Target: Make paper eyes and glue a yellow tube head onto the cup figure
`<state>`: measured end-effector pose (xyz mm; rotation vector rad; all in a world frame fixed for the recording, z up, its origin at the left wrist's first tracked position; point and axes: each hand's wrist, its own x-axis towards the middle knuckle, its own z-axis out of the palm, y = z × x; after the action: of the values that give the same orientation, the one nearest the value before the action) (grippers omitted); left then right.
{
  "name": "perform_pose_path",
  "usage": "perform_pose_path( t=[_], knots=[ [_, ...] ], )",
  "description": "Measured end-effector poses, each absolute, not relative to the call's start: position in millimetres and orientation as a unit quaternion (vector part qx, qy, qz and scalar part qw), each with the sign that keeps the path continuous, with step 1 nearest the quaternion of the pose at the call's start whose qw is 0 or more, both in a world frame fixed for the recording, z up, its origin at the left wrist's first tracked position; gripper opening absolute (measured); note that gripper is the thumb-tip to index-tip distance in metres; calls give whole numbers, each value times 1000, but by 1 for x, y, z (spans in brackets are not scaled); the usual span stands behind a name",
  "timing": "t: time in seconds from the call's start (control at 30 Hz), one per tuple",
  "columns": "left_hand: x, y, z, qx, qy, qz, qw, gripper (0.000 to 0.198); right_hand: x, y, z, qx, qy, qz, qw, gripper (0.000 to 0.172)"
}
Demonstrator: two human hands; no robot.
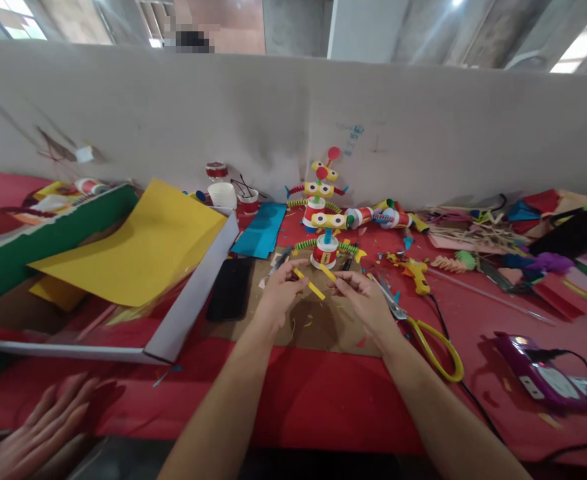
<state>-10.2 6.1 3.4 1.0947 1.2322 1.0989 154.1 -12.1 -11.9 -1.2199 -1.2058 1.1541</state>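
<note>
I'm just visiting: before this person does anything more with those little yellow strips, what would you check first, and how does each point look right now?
1. Left hand grips a yellow strip: ok.
2. Right hand holds the second strip: ok.
3. Paper-cup figure stands upright just beyond the fingers: ok.
4. Scissors lie apart from the right hand: ok.
5. Another person's hand stays away at the lower left: ok.
6. Glue on the strips: cannot tell.

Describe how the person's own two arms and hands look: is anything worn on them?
Both forearms are bare up to the picture's lower edge: no sleeves, gloves or watch show. The left hand and the right hand show no rings or markings, though the fingers are too small in the picture to be sure.
</note>
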Motion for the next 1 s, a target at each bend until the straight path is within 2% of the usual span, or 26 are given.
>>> perform_pose_path(
  t=[0.13,0.27,0.47,0.6,0.8,1.0],
  knots=[
    [-10,7,0,541,543,384,516,35,153,-12,-14,-495,-514,484,507,22],
    [-6,5,-3,586,543,429,422,26,151,-14,-16,-492,-543,429,528,15],
    [1,-2,0,503,439,476,572,17,150,-18,-16,-491,-593,358,528,9],
    [1,0,-1,457,447,489,594,9,148,-20,-13,-472,-572,400,539,14],
    [1,-1,3,422,440,481,630,10,145,-20,-8,-471,-512,507,510,19],
    [2,-2,2,431,447,473,625,9,146,-20,-7,-472,-506,516,505,22]
  ],
)
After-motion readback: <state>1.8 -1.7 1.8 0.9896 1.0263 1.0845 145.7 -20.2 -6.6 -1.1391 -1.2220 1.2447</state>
